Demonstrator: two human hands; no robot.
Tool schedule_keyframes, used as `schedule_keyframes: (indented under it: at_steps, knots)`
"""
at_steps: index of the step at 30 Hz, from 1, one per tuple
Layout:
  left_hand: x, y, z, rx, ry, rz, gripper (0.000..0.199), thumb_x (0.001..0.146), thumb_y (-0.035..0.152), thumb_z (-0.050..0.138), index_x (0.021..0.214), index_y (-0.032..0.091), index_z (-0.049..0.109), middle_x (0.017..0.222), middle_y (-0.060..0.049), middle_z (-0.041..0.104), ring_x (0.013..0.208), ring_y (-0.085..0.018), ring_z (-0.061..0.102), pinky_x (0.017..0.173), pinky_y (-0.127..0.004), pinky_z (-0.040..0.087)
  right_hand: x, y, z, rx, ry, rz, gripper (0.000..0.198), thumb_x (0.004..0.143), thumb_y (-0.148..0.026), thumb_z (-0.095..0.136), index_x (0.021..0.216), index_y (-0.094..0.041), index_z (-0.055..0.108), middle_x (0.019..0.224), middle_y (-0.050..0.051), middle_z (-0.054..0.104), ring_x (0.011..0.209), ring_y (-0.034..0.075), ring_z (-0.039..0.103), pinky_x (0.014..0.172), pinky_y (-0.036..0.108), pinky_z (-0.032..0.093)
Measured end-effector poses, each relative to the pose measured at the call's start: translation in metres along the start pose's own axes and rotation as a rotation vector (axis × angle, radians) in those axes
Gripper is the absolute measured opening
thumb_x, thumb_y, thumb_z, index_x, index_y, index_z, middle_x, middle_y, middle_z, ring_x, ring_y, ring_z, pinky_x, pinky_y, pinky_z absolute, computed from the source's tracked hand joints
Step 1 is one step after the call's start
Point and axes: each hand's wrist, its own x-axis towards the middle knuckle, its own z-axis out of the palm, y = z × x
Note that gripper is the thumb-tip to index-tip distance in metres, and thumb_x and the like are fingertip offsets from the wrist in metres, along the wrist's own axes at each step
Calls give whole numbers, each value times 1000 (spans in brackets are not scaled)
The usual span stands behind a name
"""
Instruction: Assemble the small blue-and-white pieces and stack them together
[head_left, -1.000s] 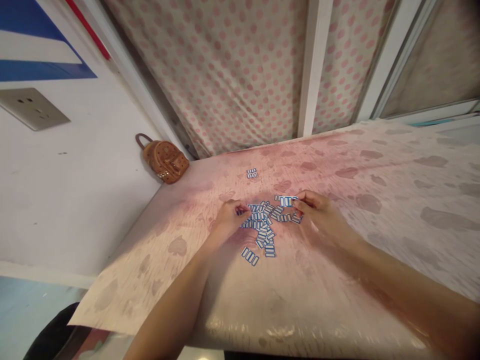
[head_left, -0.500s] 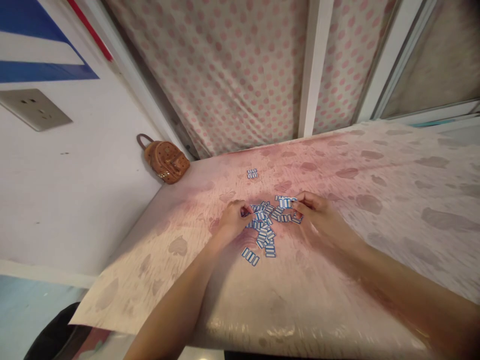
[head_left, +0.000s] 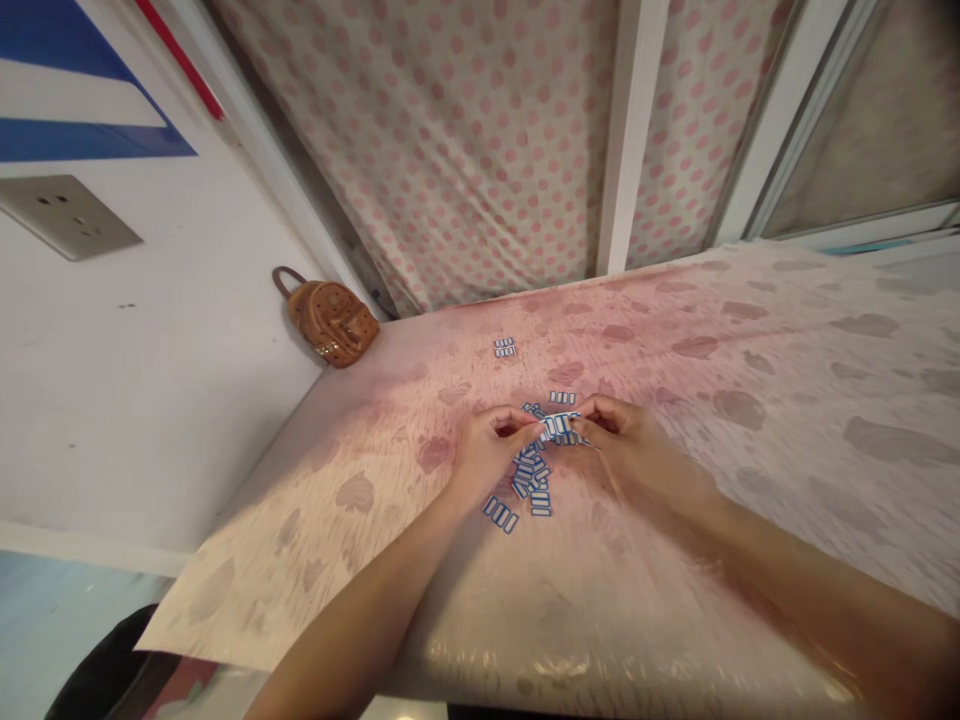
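Observation:
A heap of small blue-and-white rectangular pieces [head_left: 534, 470] lies on a table [head_left: 675, 540] covered with a pink leaf-patterned sheet. My left hand [head_left: 491, 450] and my right hand [head_left: 626, 440] meet just above the heap. Together they pinch a short row of the blue-and-white pieces [head_left: 559, 425] between their fingertips. One strip of pieces [head_left: 500, 514] lies apart at the near side of the heap. Another small group of pieces [head_left: 504, 347] rests farther back on the table.
A small brown backpack-shaped bag [head_left: 330, 320] leans against the white wall at the table's far left corner. A wall socket [head_left: 67, 215] sits on that wall. Polka-dot fabric [head_left: 480, 140] hangs behind the table, with a white post [head_left: 626, 140] in front.
Both hands have come together toward the middle. The right hand has carried its pieces left and nearer, and the left hand now grips the same row.

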Motion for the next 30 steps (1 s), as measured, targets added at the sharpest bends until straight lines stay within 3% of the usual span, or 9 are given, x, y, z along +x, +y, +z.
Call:
schedule_keyframes:
  at_steps: [7,11,30]
  knots:
    - [-2,0,1,-15,9,-10,24,77,39,78,84,15,76,81,-5,75,69,-15,65,63,-24,48,-2,-1,1,-22,30,-7,18,89,-36,58,80,-20,60,74,0,60,69,17,53,61,29,37]
    - [-3,2,2,-10,16,-9,23,76,37,79,82,15,76,79,-5,75,68,-15,65,62,-23,47,-2,1,2,-36,51,-34,16,88,-34,59,79,-21,55,68,-2,54,64,15,49,60,29,36]
    - [-6,6,7,-18,-15,-9,23,78,37,77,83,14,76,80,-6,74,69,-14,64,64,-24,46,-3,4,3,-24,-57,-77,23,89,-43,59,82,-22,56,74,1,58,69,17,51,62,30,38]
